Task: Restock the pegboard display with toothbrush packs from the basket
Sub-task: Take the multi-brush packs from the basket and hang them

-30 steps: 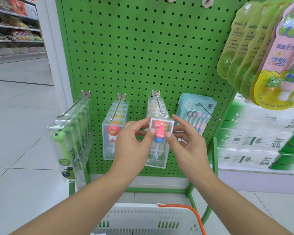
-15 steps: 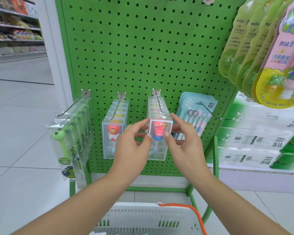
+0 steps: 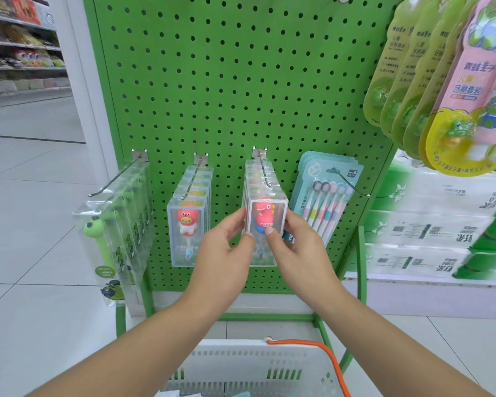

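The green pegboard (image 3: 221, 90) fills the view beyond both hands, with four hooks in a row along its lower part. Below the wrists sits the white basket (image 3: 249, 365) with an orange handle; little of its contents shows. To the left of the left hand hang the clear frog packs (image 3: 112, 239) and, nearer, a row with a red pig figure (image 3: 187, 224). Beyond the right hand hangs the teal multi-brush pack (image 3: 324, 190).

Between the hands is the dinosaur toothbrush pack (image 3: 267, 219), foremost in its row on the third hook (image 3: 262, 171). The left hand (image 3: 226, 253) pinches its left edge, thumb on the front near the bottom corner, fingers behind. The right hand (image 3: 295, 250) pinches the right edge likewise.

The step looks like seating this pack on the hook. To do it well, keep the pack square, confirm the hang hole is past the hook's ball tip, then slide it back against the row, so it hangs level before either hand lets go.
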